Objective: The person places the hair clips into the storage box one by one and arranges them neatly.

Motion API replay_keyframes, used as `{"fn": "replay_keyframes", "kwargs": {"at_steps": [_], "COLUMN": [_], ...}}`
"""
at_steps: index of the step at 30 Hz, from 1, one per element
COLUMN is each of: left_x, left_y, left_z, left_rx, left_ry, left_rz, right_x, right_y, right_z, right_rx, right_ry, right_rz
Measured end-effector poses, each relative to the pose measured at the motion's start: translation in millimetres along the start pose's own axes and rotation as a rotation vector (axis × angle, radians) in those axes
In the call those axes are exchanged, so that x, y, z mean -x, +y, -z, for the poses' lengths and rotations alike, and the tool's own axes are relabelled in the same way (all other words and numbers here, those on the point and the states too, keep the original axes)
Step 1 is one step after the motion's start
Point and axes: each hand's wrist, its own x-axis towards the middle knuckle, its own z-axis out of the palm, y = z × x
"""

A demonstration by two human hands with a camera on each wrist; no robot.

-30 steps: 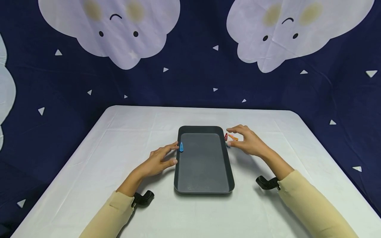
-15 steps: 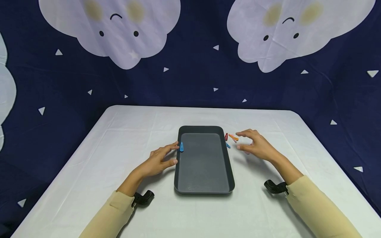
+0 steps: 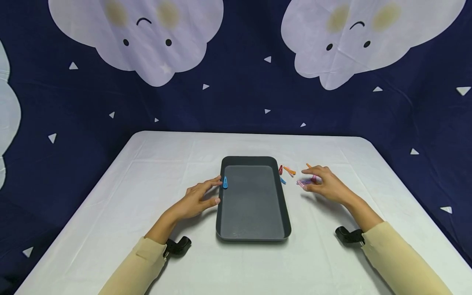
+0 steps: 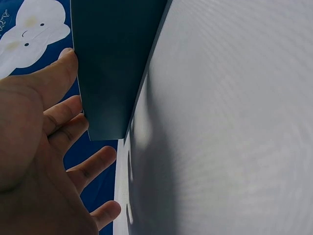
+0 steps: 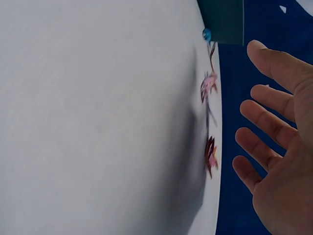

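Note:
A dark grey tray (image 3: 254, 209) lies on the white table, with a blue hair clip (image 3: 225, 182) on its left rim. My left hand (image 3: 193, 202) rests its fingertips at that left edge; the left wrist view shows its fingers (image 4: 66, 73) against the tray's outer wall. Just right of the tray lie a red clip (image 3: 280, 170), an orange clip (image 3: 290, 171) and another blue clip (image 3: 283, 180). Over pink and purple clips (image 3: 304, 182) hovers my right hand (image 3: 326, 184), fingers spread and holding nothing. It partly hides them. An orange piece (image 3: 308, 165) shows beyond its fingertips.
White cloth covers the table (image 3: 177, 159) on both sides of the tray. A dark blue curtain (image 3: 236, 102) with clouds and small white triangles hangs behind the far edge. Black wrist mounts (image 3: 178, 246) stick out below both forearms.
My right hand has moved right and slightly nearer, from the clips beside the tray to the pink and purple ones, uncovering the blue clip. My left hand and the tray stay put.

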Motion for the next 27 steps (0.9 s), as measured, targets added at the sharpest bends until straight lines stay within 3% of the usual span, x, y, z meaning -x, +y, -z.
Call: {"fn": "replay_keyframes", "kwargs": {"at_steps": [27], "left_x": [0.3], "left_y": [1.1], "left_z": [0.5], "left_rx": [0.011], "left_ry": [-0.009], "left_rz": [0.009], "right_x": [2.4], "right_y": [24.9], "right_z": [-3.4], "right_rx": [0.158], "right_ry": [-0.015], "right_rz": [0.034]}}
